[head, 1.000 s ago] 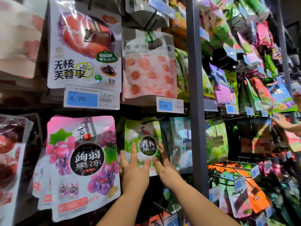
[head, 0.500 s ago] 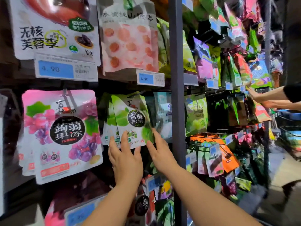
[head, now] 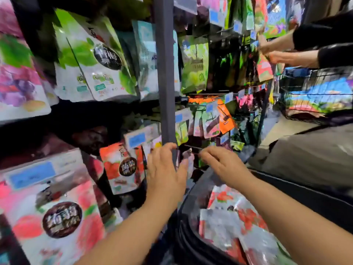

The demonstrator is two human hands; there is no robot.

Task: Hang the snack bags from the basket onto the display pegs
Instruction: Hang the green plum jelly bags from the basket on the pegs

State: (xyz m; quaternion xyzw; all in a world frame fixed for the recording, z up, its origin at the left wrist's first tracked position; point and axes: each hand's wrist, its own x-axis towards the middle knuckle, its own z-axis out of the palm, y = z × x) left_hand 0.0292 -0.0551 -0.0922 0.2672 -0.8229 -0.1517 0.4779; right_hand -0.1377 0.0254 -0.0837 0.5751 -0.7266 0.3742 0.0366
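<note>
Snack bags [head: 225,222] — heaped red and silver in the basket [head: 184,222] at five o'clock, none in hand yet. Left hand [head: 166,175] at six o'clock, fingers loosely spread, holding nothing, fingertips up by the grey upright [head: 165,92]. Right hand [head: 223,167] just beside it toward three o'clock, thumb and forefinger drawn together at the tip of a thin bare peg [head: 191,146] — too blurred to tell whether actually pinched. Probably readying that peg for loading. Steady the peg tip, reach down to five o'clock for one bag, find the punched hole at its top edge, thread squarely, slide fully back, face forward.
</note>
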